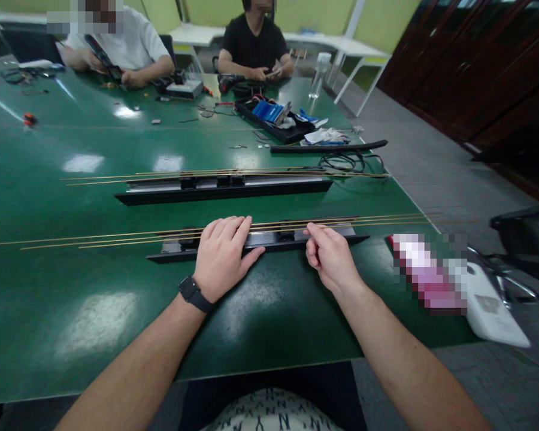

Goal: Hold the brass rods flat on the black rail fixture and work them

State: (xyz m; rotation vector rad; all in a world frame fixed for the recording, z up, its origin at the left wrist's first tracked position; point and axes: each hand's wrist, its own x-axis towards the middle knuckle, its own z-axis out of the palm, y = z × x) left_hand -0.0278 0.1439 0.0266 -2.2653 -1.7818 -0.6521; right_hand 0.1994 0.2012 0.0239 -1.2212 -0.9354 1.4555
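A long black strip with a silver channel [256, 238] lies on the green table in front of me, with black blocks set in it. Several thin brass-coloured rods [130, 237] run lengthwise over it and stick out past both ends. Across the strip's left half lies my left hand [220, 254], fingers stretched over the rods and thumb spread toward the near edge. My right hand [330, 254] is closed near the strip's right end, thumb and forefinger pinched at a rod; the other fingers are curled under. A black watch [193, 292] is on my left wrist.
Beyond lies a second black strip [224, 194] with more rods. Farther back are a black tray [291, 129], coiled cable [345, 161] and a clear bottle [318, 75]. A white object [494, 305] sits at the right edge. Two people [256, 45] sit across the table.
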